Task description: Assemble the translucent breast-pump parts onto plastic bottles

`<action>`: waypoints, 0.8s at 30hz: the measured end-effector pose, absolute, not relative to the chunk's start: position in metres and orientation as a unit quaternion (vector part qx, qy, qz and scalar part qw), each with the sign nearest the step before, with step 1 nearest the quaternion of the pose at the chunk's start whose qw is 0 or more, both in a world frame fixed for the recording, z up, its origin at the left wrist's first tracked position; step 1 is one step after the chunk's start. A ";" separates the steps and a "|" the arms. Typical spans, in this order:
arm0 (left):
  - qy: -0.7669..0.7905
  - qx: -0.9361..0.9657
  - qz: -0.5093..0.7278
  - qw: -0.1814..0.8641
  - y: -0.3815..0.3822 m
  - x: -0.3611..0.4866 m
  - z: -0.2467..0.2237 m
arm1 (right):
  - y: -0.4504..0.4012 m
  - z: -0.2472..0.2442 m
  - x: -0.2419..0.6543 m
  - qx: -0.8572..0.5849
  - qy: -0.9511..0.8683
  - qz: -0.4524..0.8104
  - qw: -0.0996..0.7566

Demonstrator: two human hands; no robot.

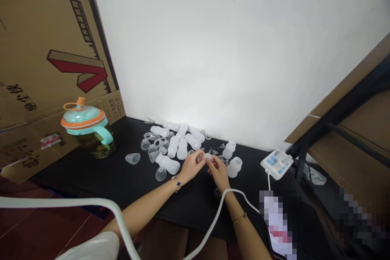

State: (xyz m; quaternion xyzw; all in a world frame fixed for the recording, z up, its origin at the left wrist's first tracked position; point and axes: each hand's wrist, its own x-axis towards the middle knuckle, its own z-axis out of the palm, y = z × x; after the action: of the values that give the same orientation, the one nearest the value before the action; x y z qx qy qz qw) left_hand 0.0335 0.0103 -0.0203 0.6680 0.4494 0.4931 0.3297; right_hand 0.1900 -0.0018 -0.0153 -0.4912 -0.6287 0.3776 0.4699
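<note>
While hands (192, 166) (218, 169) hold a ring (208, 156), bottles (234, 167) stand (open).

White bottles (182, 149), black tabletop (91, 179)

Left arm: one white sleeve (94, 248), plain, ending near the elbow; one slim gold-toned bracelet (178, 183) at the wrist, set with dark blue, clover-like motifs. Right arm: one narrow gold-toned bangle (239, 217) on the forearm, finer detail too small to tell. Left hand (192, 166) and right hand (218, 170): bare.
</note>
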 end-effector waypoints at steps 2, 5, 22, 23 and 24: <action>0.451 0.667 0.494 0.327 0.010 0.034 -0.019 | -0.002 -0.016 0.190 -0.495 -0.636 0.372 0.460; 0.446 0.667 0.496 0.332 0.009 0.034 -0.017 | -0.002 -0.016 0.190 -0.498 -0.642 0.370 0.450; 0.450 0.682 0.467 0.339 0.008 0.033 -0.017 | -0.003 -0.015 0.189 -0.496 -0.629 0.378 0.465; 0.450 0.685 0.464 0.336 0.009 0.033 -0.017 | -0.003 -0.015 0.189 -0.496 -0.629 0.376 0.465; 0.451 0.686 0.464 0.333 0.009 0.033 -0.018 | -0.003 -0.015 0.189 -0.496 -0.631 0.374 0.465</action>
State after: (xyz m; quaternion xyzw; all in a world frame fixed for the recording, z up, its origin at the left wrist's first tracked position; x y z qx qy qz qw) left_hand 0.0331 0.0088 -0.0177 0.6858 0.4512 0.4638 0.3333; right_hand 0.1890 -0.0034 -0.0153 -0.4958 -0.6310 0.3739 0.4650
